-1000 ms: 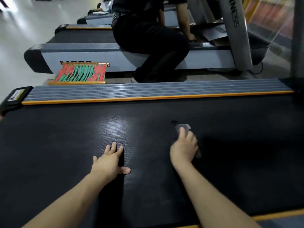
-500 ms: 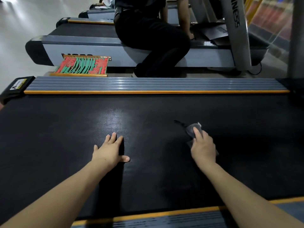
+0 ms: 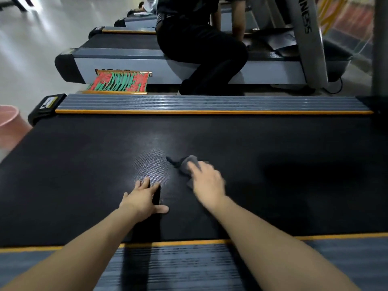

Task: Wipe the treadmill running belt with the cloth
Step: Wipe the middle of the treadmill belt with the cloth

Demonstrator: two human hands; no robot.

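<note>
you're pressing the cloth flat onto the running belt with your right hand, fingers laid over it rather than curled round it, so it's a flat-palm press, not a pinch. the cloth is sitting near the belt's middle, mostly under your fingers, with a dark tail poking out to the left. your left hand is resting open on the belt just beside it, fingers spread, holding nothing, apparently bracing you.

for the stroke in hand: i'd be keeping the palm weight over the cloth so it's dragging with the hand instead of bunching (that loose tail is looking like it could fold under). i'd be running overlapping passes across the belt, from the far side rail toward the near side rail, then shifting along. the left hand is sitting on the belt too, so it's worth lifting it before wiping that patch. the right hand is blurring a bit, so i can't tell exact finger contact.

containers: a pink bucket is showing at the left edge, off the end of the treadmill, well apart from both hands. it's mostly cut off by the frame, and i can't tell what's in it.
</note>
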